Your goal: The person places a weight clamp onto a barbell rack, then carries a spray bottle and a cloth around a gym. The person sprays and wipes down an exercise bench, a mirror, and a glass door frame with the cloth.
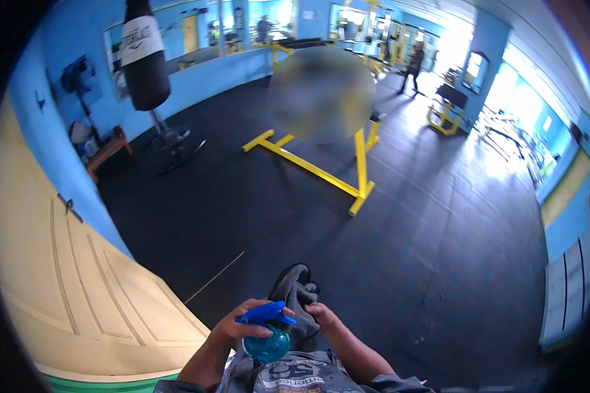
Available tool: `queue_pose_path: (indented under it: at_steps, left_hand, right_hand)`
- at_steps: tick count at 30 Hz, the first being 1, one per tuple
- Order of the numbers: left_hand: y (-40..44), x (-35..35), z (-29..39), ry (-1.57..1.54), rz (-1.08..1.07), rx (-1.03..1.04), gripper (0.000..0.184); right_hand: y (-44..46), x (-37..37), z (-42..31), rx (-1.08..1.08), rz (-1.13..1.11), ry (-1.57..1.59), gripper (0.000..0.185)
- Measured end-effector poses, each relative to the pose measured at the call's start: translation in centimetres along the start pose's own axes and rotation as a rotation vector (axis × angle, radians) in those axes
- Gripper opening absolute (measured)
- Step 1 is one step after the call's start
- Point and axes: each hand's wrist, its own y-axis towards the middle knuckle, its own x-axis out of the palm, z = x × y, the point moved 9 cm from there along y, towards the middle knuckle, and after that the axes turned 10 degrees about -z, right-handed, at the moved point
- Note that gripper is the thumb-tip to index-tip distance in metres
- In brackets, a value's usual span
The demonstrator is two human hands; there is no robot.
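My left hand (244, 319) is wrapped round the neck of a spray bottle (266, 343), which has a blue trigger head and a rounded, see-through teal body. A dark grey cloth (294, 296) hangs in front of my body, just beyond the bottle. My right hand (322, 317) grips the right side of this cloth, with its fingers closed on the fabric. Whether the left fingers also touch the cloth is hidden behind the trigger head.
A yellow metal frame (314, 170) stands ahead on the black floor (400, 262), its top blurred out. A cream door (85, 281) is close on my left. Farther off are a punching bag (144, 59), a wooden bench (108, 154), a yellow-framed bench (447, 108) and a person (413, 69).
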Motion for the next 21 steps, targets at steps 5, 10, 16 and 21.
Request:
queue_pose_path:
  at_steps: [5,10,16,21]
  left_hand:
    - [-0.1,-6.6,4.7,-0.126,0.131,0.259,0.059]
    - [-0.8,-16.2,5.5,-0.038,0.184,0.14,0.058]
    - [-1.2,-27.3,12.4,0.268,-0.014,0.051,0.058]
    - [-3.6,-35.4,16.6,0.288,0.033,-0.054,0.055]
  right_hand:
    - [9.2,-5.9,-0.3,0.208,-0.072,0.613,0.074]
    - [21.8,-6.5,4.4,0.227,-0.393,0.609,0.067]
    - [33.2,-20.0,6.3,0.298,-0.35,-0.364,0.072]
    - [45.7,-8.5,-11.2,0.249,-0.494,-0.525,0.066]
